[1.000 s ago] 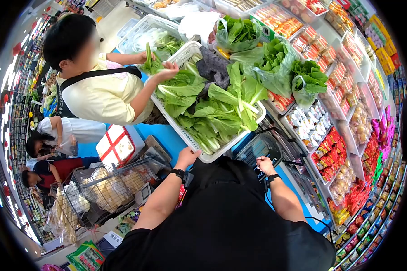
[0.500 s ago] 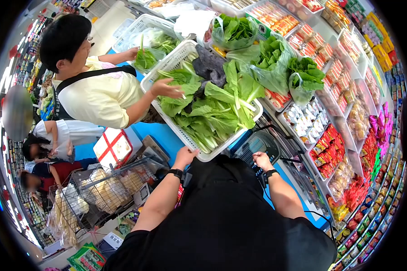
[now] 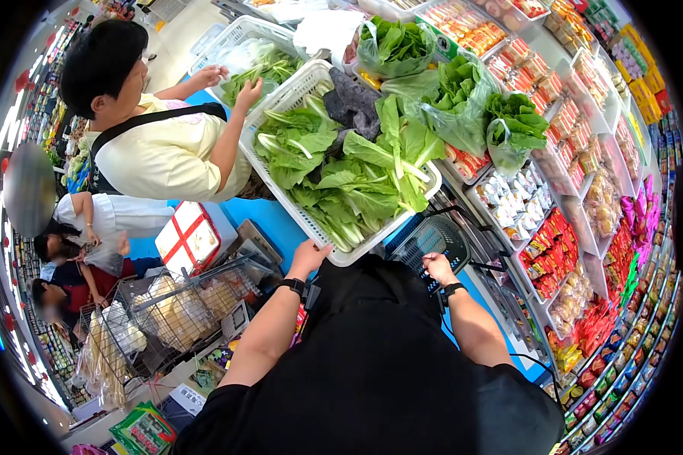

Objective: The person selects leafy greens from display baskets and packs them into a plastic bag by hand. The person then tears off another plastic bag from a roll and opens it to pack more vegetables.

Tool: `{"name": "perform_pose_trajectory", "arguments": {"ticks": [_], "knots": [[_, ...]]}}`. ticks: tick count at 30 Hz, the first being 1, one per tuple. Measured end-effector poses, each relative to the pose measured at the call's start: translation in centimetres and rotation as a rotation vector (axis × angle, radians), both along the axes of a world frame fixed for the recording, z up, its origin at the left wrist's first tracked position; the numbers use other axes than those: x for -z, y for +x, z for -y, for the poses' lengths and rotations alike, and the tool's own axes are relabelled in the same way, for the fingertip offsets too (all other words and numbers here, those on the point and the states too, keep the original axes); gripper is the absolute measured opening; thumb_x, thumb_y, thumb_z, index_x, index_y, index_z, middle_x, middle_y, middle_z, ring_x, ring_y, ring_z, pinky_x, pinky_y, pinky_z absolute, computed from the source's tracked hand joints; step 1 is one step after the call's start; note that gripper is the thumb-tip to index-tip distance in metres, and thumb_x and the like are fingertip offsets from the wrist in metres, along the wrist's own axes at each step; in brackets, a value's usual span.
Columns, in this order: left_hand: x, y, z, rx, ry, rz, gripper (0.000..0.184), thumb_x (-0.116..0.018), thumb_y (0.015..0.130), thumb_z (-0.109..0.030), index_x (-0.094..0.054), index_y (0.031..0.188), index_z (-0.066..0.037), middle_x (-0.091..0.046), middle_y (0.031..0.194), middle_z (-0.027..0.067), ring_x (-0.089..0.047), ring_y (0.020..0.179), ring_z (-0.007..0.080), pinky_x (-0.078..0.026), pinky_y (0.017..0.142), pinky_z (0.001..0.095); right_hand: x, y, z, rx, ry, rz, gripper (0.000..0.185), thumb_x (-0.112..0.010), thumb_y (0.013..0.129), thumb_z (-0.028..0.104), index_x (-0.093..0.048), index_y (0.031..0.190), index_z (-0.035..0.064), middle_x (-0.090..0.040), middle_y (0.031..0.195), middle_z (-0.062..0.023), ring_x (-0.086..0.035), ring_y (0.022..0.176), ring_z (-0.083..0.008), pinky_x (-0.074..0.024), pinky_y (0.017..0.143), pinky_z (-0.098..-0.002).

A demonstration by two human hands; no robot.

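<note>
A white plastic crate (image 3: pixel 338 260) full of leafy greens (image 3: pixel 360 193) stands in front of me. My left hand (image 3: pixel 309 258) is closed at its near left corner, thumb against the rim. A dark grey cloth (image 3: pixel 354 106) lies on the greens. To the right of the crate, my right hand (image 3: pixel 438 267) is held with curled fingers beside a dark shopping basket (image 3: pixel 444 236); whether anything is inside the fingers is hidden. Both wrists carry black bands.
A co-worker in a yellow shirt (image 3: pixel 159 159) stands at left, hands over a second white crate (image 3: pixel 252 29) of greens. Bagged lettuce (image 3: pixel 455 95) and trays of packaged snacks (image 3: pixel 550 254) fill the right. A wire cart (image 3: pixel 171 315) and a foam box (image 3: pixel 190 239) stand left.
The co-worker's near hand has pulled back from above my crate towards the second crate. The greens lifted in the co-worker's far hand are now down in that crate. My hands barely move.
</note>
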State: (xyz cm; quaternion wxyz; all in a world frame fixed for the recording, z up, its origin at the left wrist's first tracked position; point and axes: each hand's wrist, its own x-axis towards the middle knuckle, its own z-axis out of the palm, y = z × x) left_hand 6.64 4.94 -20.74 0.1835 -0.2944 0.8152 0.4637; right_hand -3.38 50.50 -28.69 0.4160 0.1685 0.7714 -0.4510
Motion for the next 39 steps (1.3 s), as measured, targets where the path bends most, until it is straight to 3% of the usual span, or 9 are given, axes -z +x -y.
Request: {"name": "perform_pose_trajectory", "arguments": {"ticks": [6,10,12,15,22,24,32,36,39], "knots": [[-0.2,0.0,-0.1,-0.003,-0.023,0.017,0.043,-0.082,0.094,-0.042,-0.079,0.113,-0.003,-0.081,0.104,0.0168,-0.077,0.096,0.0348,-0.059,0.083,0.0436,-0.1,-0.2,-0.3,0.001,0.017,0.012,0.028,-0.069,0.093,0.014,-0.078,0.116,0.0022,-0.078,0.087,-0.0060,-0.073,0.070,-0.0162,-0.0592,0.072,-0.0306],[-2.7,-0.8,-0.4,0.087,-0.127,0.069,0.040,-0.080,0.096,-0.042,-0.080,0.106,-0.003,-0.080,0.099,0.0192,-0.077,0.092,0.0349,-0.058,0.081,0.0446,2.4,0.4,-2.0,-0.150,-0.062,-0.091,0.023,-0.064,0.094,0.024,-0.076,0.090,0.0057,-0.071,0.072,-0.0055,-0.070,0.066,-0.0162,-0.0569,0.068,-0.0367],[0.5,-0.2,0.6,0.079,-0.023,0.059,0.040,-0.080,0.096,-0.040,-0.079,0.105,-0.001,-0.081,0.093,0.0158,-0.076,0.083,0.0268,-0.057,0.077,0.0420,1.0,1.3,-1.7,-0.053,-0.100,-0.166,0.020,-0.063,0.092,0.023,-0.071,0.087,0.0056,-0.067,0.070,-0.0055,-0.066,0.063,-0.0148,-0.0552,0.067,-0.0354],[0.7,0.1,0.6,-0.005,0.041,0.090,0.036,-0.081,0.098,-0.035,-0.076,0.100,0.000,-0.074,0.080,0.0073,-0.066,0.070,0.0171,-0.053,0.066,0.0365,0.2,1.8,-1.4,-0.220,0.019,-0.244,0.021,-0.068,0.090,0.025,-0.079,0.099,0.0088,-0.078,0.098,-0.0203,-0.075,0.094,-0.0410,-0.0594,0.085,-0.0477],[-0.7,-0.9,0.8,0.072,-0.009,0.209,0.042,-0.075,0.104,-0.039,-0.074,0.110,0.002,-0.075,0.090,0.0057,-0.063,0.067,0.0119,-0.052,0.065,0.0309,1.5,4.8,-1.3,0.113,0.120,-0.049,0.026,-0.087,0.083,0.026,-0.072,0.081,0.0042,-0.076,0.079,-0.0107,-0.075,0.078,-0.0247,-0.0595,0.076,-0.0406],[-1.2,-1.9,0.7,0.096,-0.005,0.322,0.042,-0.072,0.106,-0.042,-0.072,0.113,0.000,-0.072,0.090,0.0030,-0.062,0.068,0.0095,-0.040,0.049,0.0261,2.1,7.1,-1.8,0.132,0.123,-0.092,0.029,-0.088,0.085,0.027,-0.074,0.082,0.0028,-0.076,0.078,-0.0107,-0.074,0.074,-0.0225,-0.0588,0.073,-0.0389],[-4.0,-4.3,-0.2,0.134,-0.063,0.566,0.049,-0.072,0.105,-0.050,-0.072,0.097,-0.002,-0.068,0.078,0.0027,-0.056,0.061,0.0096,-0.040,0.050,0.0258,3.6,17.5,-4.1,0.310,0.046,0.070,0.037,-0.080,0.096,0.040,-0.081,0.085,0.0046,-0.078,0.080,-0.0114,-0.074,0.075,-0.0266,-0.0583,0.076,-0.0420],[-4.2,-4.5,-0.3,0.112,-0.043,0.616,0.049,-0.070,0.105,-0.055,-0.069,0.100,-0.006,-0.068,0.082,-0.0008,-0.056,0.063,0.0076,-0.040,0.052,0.0234,2.7,19.8,-4.4,0.339,0.089,0.164,0.038,-0.069,0.103,0.038,-0.082,0.088,0.0058,-0.080,0.089,-0.0147,-0.077,0.092,-0.0331,-0.0587,0.088,-0.0437],[-4.4,-4.6,-0.3,0.132,0.011,0.606,0.050,-0.071,0.104,-0.056,-0.069,0.104,-0.006,-0.069,0.090,-0.0003,-0.060,0.072,0.0076,-0.041,0.056,0.0239,4.9,22.3,-3.8,0.479,0.128,0.061,0.037,-0.067,0.105,0.033,-0.080,0.090,0.0022,-0.078,0.084,-0.0115,-0.072,0.072,-0.0224,-0.0588,0.071,-0.0384]]}}
